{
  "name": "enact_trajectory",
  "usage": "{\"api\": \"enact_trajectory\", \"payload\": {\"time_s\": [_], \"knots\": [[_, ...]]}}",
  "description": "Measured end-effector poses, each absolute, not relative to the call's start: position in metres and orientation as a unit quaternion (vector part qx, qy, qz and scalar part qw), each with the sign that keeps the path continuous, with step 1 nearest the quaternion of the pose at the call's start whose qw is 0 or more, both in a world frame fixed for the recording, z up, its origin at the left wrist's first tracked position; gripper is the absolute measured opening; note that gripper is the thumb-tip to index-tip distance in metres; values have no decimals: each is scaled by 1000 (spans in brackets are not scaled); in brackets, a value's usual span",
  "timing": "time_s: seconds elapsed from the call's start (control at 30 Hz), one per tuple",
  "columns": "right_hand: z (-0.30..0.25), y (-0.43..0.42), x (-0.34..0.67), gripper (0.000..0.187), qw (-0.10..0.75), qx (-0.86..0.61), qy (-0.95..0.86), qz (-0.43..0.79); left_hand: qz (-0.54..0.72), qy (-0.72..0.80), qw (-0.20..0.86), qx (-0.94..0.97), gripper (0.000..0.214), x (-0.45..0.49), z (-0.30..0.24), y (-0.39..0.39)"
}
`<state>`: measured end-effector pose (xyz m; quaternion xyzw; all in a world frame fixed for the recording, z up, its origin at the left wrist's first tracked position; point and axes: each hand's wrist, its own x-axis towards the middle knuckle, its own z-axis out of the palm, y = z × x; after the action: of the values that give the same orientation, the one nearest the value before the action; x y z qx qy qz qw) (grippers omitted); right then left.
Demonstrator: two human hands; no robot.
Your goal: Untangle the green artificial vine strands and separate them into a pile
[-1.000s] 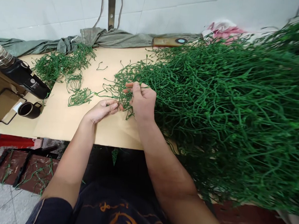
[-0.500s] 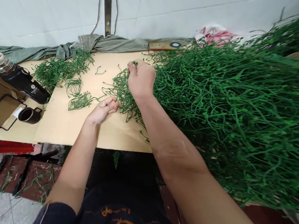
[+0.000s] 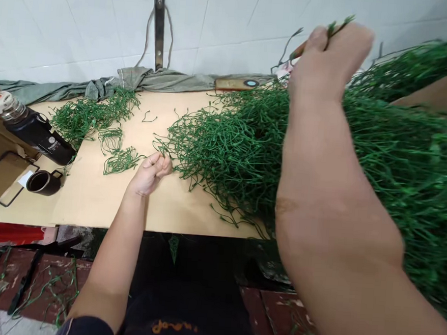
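Green stems are being handled at a tan work surface [image 3: 102,205]. The main heap [image 3: 228,157] extends from the centre of the frame to the right edge. A small pile [image 3: 91,115] is located at upper left, with two small clusters [image 3: 122,161] just below it toward the centre. A single loose stem [image 3: 149,117] lies between the small pile and the heap.

Progress, as judged: a minor portion appears to have been separated at left; by far the larger portion is left in the main heap. An early stage is therefore suggested.

The left hand [image 3: 151,172] is positioned left of centre, near the left end of the heap, with its fingers curled into a loose fist. Whether a stem is enclosed cannot be told. The right hand [image 3: 326,57] is raised at upper right, above the heap, with its fingers closed around held stems [image 3: 330,34]; budded tips are seen projecting beyond it. The exact number gripped cannot be told owing to blur.

Compared with the frame of half a second ago, the right hand has been shifted from the centre to upper right, and the heap's left end is exposed. The small pile and clusters appear unchanged.
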<state>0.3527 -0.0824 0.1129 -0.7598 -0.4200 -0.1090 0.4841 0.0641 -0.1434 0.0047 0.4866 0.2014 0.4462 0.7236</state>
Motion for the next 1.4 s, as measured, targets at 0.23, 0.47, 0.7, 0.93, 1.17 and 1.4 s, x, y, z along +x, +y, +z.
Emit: {"api": "enact_trajectory", "payload": {"time_s": [0.23, 0.47, 0.7, 0.93, 1.17, 1.4], "knots": [[135, -143, 328, 69, 250, -862, -441, -26, 428, 136, 762, 467, 42, 59, 9, -144], [96, -157, 252, 32, 319, -616, -710, 125, 394, 155, 760, 493, 43, 58, 7, -140], [46, -145, 201, 18, 348, -395, -743, 413, 381, 222, 748, 495, 41, 54, 3, -141], [40, -146, 228, 14, 394, -449, -696, 399, 426, 247, 746, 449, 39, 57, 6, -139], [47, -152, 206, 16, 424, -399, -670, 461, 400, 215, 772, 444, 36, 58, 1, -138], [43, -141, 199, 7, 441, -432, -642, 456, 397, 288, 723, 487, 35, 66, -3, -134]]}}
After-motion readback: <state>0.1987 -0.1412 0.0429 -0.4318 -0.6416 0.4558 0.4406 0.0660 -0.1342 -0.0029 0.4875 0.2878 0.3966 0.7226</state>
